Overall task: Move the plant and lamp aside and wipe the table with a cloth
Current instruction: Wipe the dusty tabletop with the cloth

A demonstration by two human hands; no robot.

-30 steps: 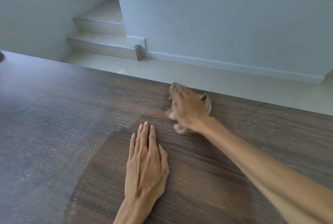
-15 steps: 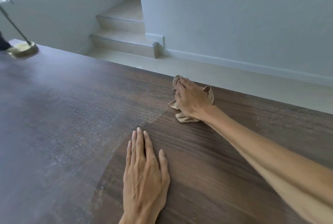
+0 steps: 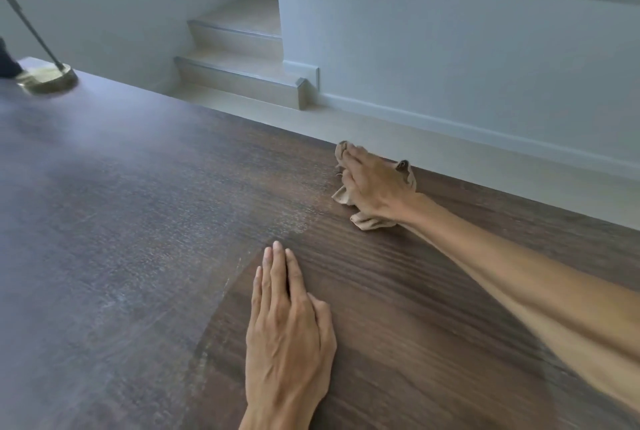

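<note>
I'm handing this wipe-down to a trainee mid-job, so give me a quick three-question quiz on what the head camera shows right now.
1. True or false: the left hand lies flat on the table with straight fingers and holds nothing.
2. Where is the cloth? A) under the left hand B) bunched under the right hand near the table's far edge C) draped on the stairs
3. Fill in: the lamp base stands at the table's far ____ corner.

Key
1. True.
2. B. The right hand grips the beige cloth against the wood.
3. Left. Its brass-coloured base and slanted stem show there. The plant is not clearly in view.
</note>
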